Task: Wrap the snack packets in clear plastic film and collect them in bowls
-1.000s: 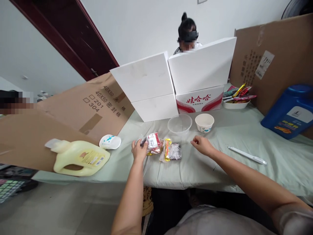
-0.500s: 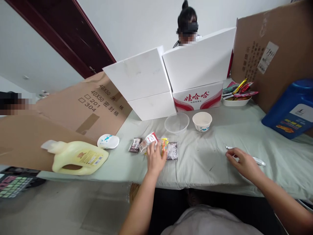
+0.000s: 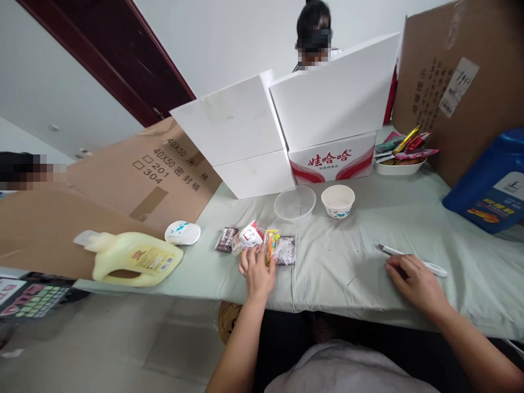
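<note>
My left hand (image 3: 258,275) lies with fingers spread at the near edge of a row of small packets. Its fingertips touch or nearly touch a clear packet with a red-and-white label (image 3: 250,234), a yellow-orange wrapper (image 3: 272,243) and a dark packet with a clear front (image 3: 287,251). Another dark brown packet (image 3: 226,240) sits at the row's left end. On the cloth to the right rests my right hand (image 3: 420,284), fingers loosely bent and thumb apart. Just beyond it lies a slim white pen-like tool (image 3: 437,269) with a dark tip; the hand hides its middle.
Behind the packets stand a clear plastic bowl (image 3: 295,204) and a white paper bowl (image 3: 338,202). A yellow jug (image 3: 139,259) and a paper cup (image 3: 183,233) lie left. White boxes (image 3: 333,158), a tray of wrapped snacks (image 3: 399,166) and a blue jug (image 3: 489,191) border the table.
My right hand has drawn slightly toward me, showing more of the white tool's front end. My left fingers have slid back a little from the red-and-white packet. The view has shifted slightly.
</note>
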{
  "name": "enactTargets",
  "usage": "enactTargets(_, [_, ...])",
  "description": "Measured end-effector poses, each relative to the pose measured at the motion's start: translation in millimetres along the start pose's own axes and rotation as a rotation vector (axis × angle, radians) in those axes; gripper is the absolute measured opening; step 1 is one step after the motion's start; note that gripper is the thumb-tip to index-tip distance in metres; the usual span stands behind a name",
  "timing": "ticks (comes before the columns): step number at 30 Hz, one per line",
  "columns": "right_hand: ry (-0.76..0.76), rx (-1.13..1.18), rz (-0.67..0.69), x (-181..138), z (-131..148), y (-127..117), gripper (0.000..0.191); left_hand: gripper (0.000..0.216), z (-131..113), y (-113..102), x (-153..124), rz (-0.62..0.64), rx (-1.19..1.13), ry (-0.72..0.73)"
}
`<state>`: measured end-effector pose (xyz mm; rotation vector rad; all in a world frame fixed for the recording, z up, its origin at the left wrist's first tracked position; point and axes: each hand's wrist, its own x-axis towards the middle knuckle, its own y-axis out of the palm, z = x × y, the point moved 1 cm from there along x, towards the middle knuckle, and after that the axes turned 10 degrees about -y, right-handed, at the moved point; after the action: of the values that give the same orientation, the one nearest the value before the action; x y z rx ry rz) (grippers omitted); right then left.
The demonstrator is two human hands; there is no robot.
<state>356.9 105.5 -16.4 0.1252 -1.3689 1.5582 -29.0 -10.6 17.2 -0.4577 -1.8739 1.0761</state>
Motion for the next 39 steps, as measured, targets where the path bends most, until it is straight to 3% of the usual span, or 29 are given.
enactTargets(3, [-0.001,-0.082,-0.071,-1.5,-0.8,-1.8,0.014,0.04,-16.7,-6.3,-3.9,-0.079,-0.058,0.089])
enactTargets(7, [0.132,-0.35,-0.135,-4.4,-1.3,1.0,0.018,0.047,-41.4,-0.4,-8.3,0.095,-0.009,0.248])
enactTargets(10, [0.238,-0.525,-0.048,-4.8,0.7,5.6,0.026,0.039,-48.4,11.7,-8.1,0.19,0.015,0.307])
enactTargets(15, [0.248,-0.519,0.085,-3.7,1.9,7.8,0.022,0.031,-51.8,20.6,-2.8,0.212,-0.156,0.404])
enactTargets(22, [0.201,-0.394,0.089,2.2,11.2,9.7,0.021,0.044,-90.5,19.5,-18.2,0.345,-0.47,0.759])
enactTargets(24, [0.15,-0.295,0.099,8.6,21.3,14.6,0.021,0.04,-94.2,24.2,-17.4,0.277,-0.42,0.696])
enactTargets(26, [0.096,-0.193,0.109,16.3,32.3,20.4,0.022,0.041,-88.7,30.9,-11.8,0.193,-0.305,0.521])
enactTargets(29, [0.065,-0.087,0.096,26.2,43.7,28.1,0.023,0.05,-72.2,39.9,-1.7,0.222,-0.188,0.379])
enactTargets(33, [0.068,-0.023,0.066,33.9,48.1,32.1,0.023,0.041,-65.0,36.7,5.7,0.297,-0.264,0.426])
enactTargets(39, [0.02,-0.001,-0.011,49.9,60.9,26.8,0.022,0.059,-105.9,34.0,-9.6,0.471,-0.55,0.725])
